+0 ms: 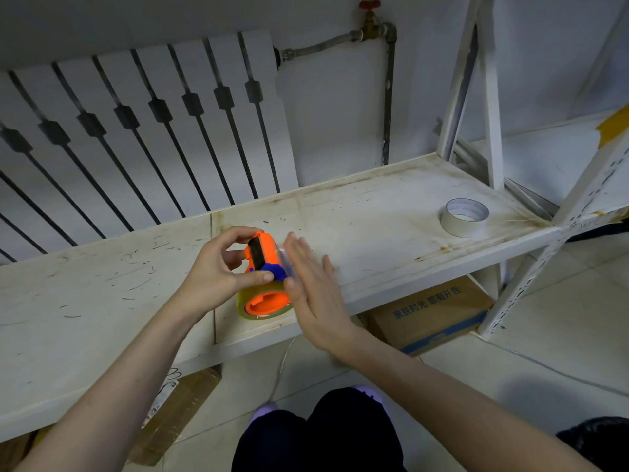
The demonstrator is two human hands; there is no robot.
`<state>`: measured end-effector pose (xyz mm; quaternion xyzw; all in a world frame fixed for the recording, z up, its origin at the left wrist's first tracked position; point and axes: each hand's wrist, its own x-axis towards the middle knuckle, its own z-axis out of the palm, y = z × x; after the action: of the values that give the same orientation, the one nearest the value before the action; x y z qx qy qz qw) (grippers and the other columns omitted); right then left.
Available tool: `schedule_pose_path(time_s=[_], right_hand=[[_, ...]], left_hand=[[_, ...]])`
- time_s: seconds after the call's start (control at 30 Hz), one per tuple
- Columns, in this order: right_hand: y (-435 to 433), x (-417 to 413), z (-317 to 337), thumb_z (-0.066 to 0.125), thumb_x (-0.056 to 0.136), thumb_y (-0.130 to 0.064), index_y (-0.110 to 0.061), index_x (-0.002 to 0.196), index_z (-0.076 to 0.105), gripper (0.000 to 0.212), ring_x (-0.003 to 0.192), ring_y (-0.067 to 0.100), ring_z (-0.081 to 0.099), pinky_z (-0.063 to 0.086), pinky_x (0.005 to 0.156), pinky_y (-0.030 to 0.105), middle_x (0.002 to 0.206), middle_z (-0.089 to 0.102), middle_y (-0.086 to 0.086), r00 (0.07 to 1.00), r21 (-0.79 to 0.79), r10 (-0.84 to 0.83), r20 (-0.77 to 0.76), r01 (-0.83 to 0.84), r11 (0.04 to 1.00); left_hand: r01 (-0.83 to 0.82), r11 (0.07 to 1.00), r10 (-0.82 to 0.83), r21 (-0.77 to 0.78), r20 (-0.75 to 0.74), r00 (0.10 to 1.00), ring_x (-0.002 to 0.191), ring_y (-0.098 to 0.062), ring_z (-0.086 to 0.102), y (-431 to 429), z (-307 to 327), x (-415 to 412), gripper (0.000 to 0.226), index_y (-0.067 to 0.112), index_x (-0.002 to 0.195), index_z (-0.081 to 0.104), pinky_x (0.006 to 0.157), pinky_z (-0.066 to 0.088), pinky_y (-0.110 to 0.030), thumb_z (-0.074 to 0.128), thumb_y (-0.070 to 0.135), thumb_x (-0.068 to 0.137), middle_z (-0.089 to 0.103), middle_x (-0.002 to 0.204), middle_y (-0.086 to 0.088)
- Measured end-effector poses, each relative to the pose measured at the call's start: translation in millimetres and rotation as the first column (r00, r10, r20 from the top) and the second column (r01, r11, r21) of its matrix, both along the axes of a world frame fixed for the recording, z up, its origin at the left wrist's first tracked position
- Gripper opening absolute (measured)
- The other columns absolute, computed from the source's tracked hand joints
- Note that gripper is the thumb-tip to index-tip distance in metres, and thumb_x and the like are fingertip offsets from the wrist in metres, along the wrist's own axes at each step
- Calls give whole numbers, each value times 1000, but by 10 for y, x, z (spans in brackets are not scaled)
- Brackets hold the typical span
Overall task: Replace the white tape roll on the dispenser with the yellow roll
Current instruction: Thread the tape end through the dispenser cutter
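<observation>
Centre of frame: your left hand (pixel 218 270) pinches the orange dispenser (pixel 263 267), thumb on its blue tab, fingers curled over the top. The yellow roll (pixel 245 303) sits on the dispenser's hub, mostly hidden behind your hand and the orange core. Your right hand (pixel 315 287) is flat, fingers spread, blurred, against the dispenser's right side; contact hard to make out. White roll (pixel 464 217) lies flat on the shelf (pixel 102 294), centre right, well apart. Cardboard box (pixel 432 315) below the shelf is partly cut off.
</observation>
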<state>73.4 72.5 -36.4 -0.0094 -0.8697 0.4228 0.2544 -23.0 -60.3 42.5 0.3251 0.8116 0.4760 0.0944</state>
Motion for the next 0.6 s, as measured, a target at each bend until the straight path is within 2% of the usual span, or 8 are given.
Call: schedule_pose_path(time_s=[0.1,0.2,0.3,0.37,0.43,0.53,0.6], right_hand=[[13,15,-7,2,89,-64,-43,145,5,60,146,6,-5,4,119,51,158,-8,-13,984,-11,-163,-70,162,987],[1,55,12,5,88,-67,-50,140,3,55,146,8,-1,16,116,57,156,-5,-16,982,-69,-177,-67,173,983],[-10,87,-4,7,90,-64,-45,143,15,56,146,10,2,18,114,59,155,-1,-15,990,-73,-124,-64,119,990],[-37,81,-13,7,92,-60,-41,143,23,57,146,11,0,11,116,59,156,-1,-12,996,-43,-72,-51,70,997],[-50,45,-19,4,91,-61,-39,143,27,61,146,10,-5,-2,118,53,158,-2,-9,998,-19,-62,-19,62,998],[-37,-27,-40,8,93,-57,-39,143,28,57,146,10,-8,-10,116,44,158,-3,-9,996,-39,-70,56,72,997],[-21,-75,-82,13,96,-49,-39,143,28,50,146,11,-9,-11,115,44,159,-2,-9,989,-92,-50,142,63,994]], left_hand=[[-2,1000,2,-6,-8,1000,99,-12,58,-5,-2,1,67,20,119,57,86,47,-30,86,21,59,59,120,-2],[-14,1000,14,-3,-7,1000,99,-9,58,-3,8,-1,63,19,119,56,82,46,-24,85,15,62,59,119,-1],[-13,1000,13,9,-5,1000,97,-9,59,-6,7,1,61,18,118,57,82,47,-25,83,12,63,60,118,-1],[-4,1000,4,14,-5,1000,98,-12,60,-10,3,5,61,18,118,58,86,48,-32,84,13,63,61,117,-2],[-4,1000,4,11,-9,1000,100,-12,60,-9,4,14,60,19,118,57,89,49,-36,83,13,64,62,116,-1],[-5,1000,6,14,-19,1000,100,-10,59,-13,4,17,60,19,119,57,89,49,-33,83,13,64,61,117,-1],[-7,1000,7,12,-21,1000,100,-10,59,-17,3,12,61,18,119,57,87,47,-28,83,12,64,61,118,-1]])
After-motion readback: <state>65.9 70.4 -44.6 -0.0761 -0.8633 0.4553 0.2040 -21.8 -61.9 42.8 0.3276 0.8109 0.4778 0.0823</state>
